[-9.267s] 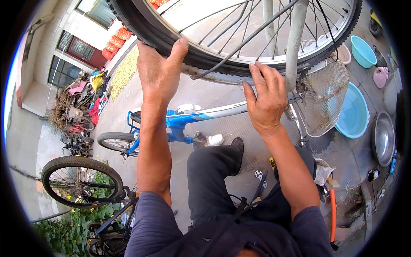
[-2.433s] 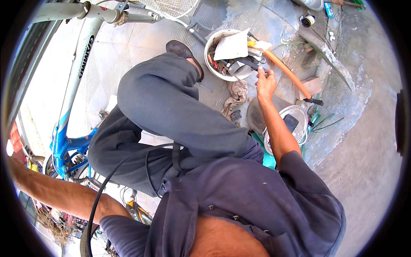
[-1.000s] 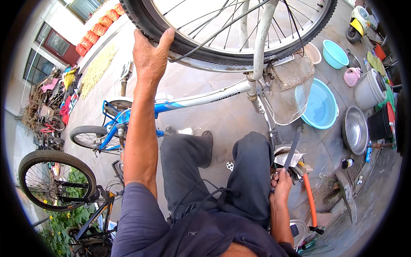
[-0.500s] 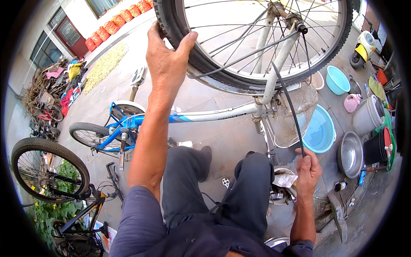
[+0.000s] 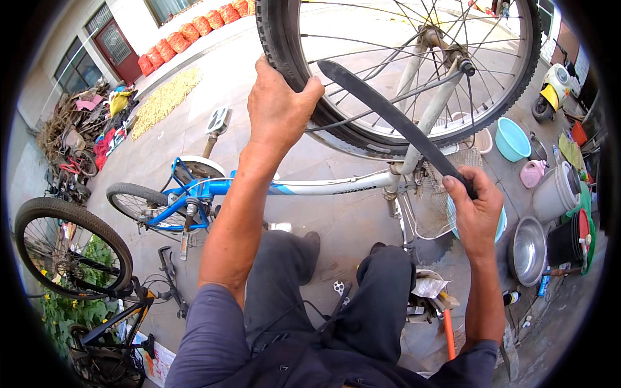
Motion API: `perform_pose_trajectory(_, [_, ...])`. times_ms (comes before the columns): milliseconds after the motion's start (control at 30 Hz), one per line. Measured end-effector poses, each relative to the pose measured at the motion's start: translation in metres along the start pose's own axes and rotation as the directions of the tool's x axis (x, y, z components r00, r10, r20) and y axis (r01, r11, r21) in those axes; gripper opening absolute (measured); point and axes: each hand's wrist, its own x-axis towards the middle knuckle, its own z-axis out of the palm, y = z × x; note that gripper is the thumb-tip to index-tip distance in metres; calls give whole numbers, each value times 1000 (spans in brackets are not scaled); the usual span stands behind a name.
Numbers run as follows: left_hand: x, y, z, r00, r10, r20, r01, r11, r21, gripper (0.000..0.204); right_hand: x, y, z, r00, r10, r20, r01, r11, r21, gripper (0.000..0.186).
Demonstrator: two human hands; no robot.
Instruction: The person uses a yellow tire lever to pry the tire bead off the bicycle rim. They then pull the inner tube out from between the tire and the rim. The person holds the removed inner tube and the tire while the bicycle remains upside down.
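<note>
A white and blue bicycle (image 5: 317, 186) is turned with its spoked front wheel (image 5: 381, 152) raised before me. My left hand (image 5: 281, 107) grips the black tyre (image 5: 279, 45) at the wheel's left side, thumb toward the rim and fingers behind, partly hidden. In my right hand (image 5: 477, 210) is a long flat black bar (image 5: 394, 116) with a rounded tip. It slants up and left across the fork and spokes, its tip near the rim by my left thumb. Whether the bar touches the wheel I cannot tell.
A wire basket (image 5: 430, 216) hangs by the fork. Basins (image 5: 513, 139), a metal bowl (image 5: 527, 251) and buckets (image 5: 556, 181) stand right. A tool container (image 5: 430, 288) sits by my right knee, and a spanner (image 5: 340, 291) between my legs. Another bicycle (image 5: 77, 249) lies left.
My right hand has risen, swinging the flat black bar up and left across the wheel, its broad face now showing. The left hand keeps its hold on the tyre; the view has shifted slightly.
</note>
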Motion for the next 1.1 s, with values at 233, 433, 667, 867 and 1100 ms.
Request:
perform_pose_trajectory(233, [2, -3, 0, 1000, 1, 31, 0, 1000, -25, 63, 20, 3, 7, 999, -28, 41, 30, 999, -45, 16])
perform_pose_trajectory(433, [5, -5, -1, 999, 29, 39, -27, 997, -66, 60, 22, 6, 13, 999, -37, 30, 38, 998, -44, 16])
perform_pose_trajectory(667, [4, -3, 1, 999, 25, 42, -20, 993, -118, 51, 36, 4, 18, 982, -178, 62, 183, 978, -103, 16])
perform_pose_trajectory(867, [1, -2, 0, 999, 22, 45, -17, 993, -117, 46, 41, -11, 15, 976, -201, 86, 214, 957, -197, 17])
perform_pose_trajectory(1100, [-1, -4, 2, 998, 17, 56, -11, 993, -114, 46, 28, -41, 10, 930, -286, 232, 361, 833, -419, 14])
